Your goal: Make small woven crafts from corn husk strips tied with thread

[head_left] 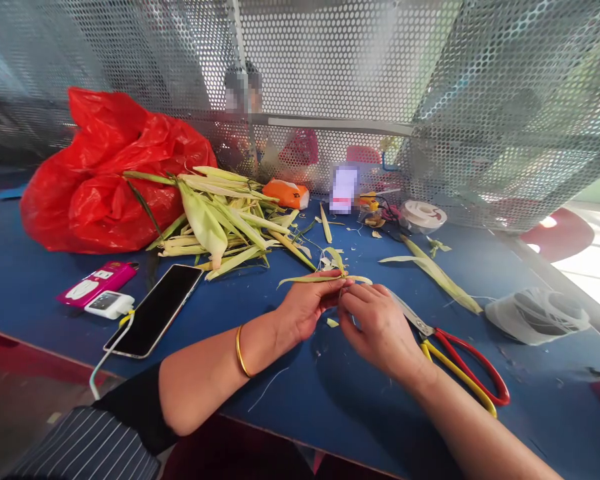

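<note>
Over the middle of the blue table, my left hand (pixel 307 303) pinches a small bundle of pale green corn husk strips (pixel 336 272). Several strip ends stick out to the left, up and to the right. My right hand (pixel 380 323) is closed close against it, fingertips meeting the left ones at the husk; what exactly those fingers grip is hidden, perhaps husk or a fine thread. Just right of that hand lie scissors (pixel 460 370) with one red and one yellow handle, their blades partly behind the hand. A larger heap of corn husks (pixel 230 227) lies to the left, behind my hands.
A red plastic bag (pixel 115 180) stands back left. A black phone (pixel 155 310), white charger (pixel 109 304) and pink packet (pixel 96 283) lie left. Tape (pixel 424 215), a spool of white string (pixel 537 317) and a husk strip (pixel 440 277) lie right. A perforated metal screen (pixel 325 73) borders the back.
</note>
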Available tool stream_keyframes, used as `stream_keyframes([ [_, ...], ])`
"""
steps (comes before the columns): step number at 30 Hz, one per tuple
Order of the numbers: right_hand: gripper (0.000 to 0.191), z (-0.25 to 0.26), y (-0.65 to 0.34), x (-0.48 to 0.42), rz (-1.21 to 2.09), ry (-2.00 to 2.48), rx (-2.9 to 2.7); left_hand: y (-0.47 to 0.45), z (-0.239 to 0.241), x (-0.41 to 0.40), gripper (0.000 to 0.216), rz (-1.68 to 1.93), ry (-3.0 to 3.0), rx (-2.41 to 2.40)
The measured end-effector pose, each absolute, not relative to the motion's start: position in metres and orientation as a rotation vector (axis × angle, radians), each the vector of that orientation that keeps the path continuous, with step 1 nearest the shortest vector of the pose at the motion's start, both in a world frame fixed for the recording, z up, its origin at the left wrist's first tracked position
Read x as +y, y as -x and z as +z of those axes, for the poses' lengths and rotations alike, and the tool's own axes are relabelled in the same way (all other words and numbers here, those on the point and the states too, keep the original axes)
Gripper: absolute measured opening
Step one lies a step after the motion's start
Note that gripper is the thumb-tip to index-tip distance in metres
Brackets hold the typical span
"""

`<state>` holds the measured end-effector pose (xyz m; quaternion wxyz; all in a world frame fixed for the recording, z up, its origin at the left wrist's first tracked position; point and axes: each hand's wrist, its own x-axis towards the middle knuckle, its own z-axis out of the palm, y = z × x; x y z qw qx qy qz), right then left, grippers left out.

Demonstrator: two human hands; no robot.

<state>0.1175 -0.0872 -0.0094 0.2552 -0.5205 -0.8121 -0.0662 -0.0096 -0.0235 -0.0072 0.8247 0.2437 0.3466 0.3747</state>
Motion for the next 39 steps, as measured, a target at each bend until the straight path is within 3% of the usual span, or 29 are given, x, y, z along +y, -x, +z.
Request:
stream_keyframes([
  [13, 0.021, -0.011, -0.118, -0.088, -0.137, 1.446, -2.147, 0.010, -0.008, -0.022, 0.015, 0.859, -0.623, 0.700],
  [18, 0.015, 0.000, -0.133, -0.088, -0.264, 1.528, -1.739, 0.012, -0.006, -0.020, 0.016, 0.827, -0.734, 0.738],
  [23, 0.014, -0.004, -0.145, -0.080, 0.015, 1.526, -1.747, 0.012, -0.007, -0.021, 0.018, 0.755, -0.769, 0.729],
  [28, 0.012, -0.007, -0.139, -0.081, 0.061, 1.546, -1.752, 0.014, -0.004, -0.021, 0.027, 0.686, -0.763, 0.674],
  [39, 0.021, -0.004, -0.136, -0.085, -0.192, 1.574, -1.971, 0.012, -0.003, -0.022, 0.020, 0.762, -1.143, 0.847],
])
